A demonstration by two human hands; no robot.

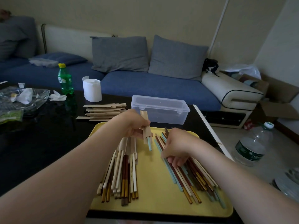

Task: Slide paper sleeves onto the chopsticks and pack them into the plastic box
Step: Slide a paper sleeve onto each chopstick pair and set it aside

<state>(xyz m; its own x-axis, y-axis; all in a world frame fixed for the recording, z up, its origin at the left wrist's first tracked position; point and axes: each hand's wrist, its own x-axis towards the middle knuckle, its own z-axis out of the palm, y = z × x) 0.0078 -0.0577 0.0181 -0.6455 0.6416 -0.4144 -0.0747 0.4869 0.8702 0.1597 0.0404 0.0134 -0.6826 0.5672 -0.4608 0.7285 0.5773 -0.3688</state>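
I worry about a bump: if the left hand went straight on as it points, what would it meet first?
Most likely the box, just beyond the left hand and the sleeve it holds; the depth between them is unclear.

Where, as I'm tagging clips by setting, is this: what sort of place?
Probably a home living room: a sofa with cushions stands behind a low coffee table that holds a bottle and a tissue roll.

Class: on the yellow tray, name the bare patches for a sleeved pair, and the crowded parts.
Bare: the strip of tray between the sleeved chopsticks and the loose chopsticks, and its near edge. Crowded: both piles, and the far end, where left hand and right hand work.
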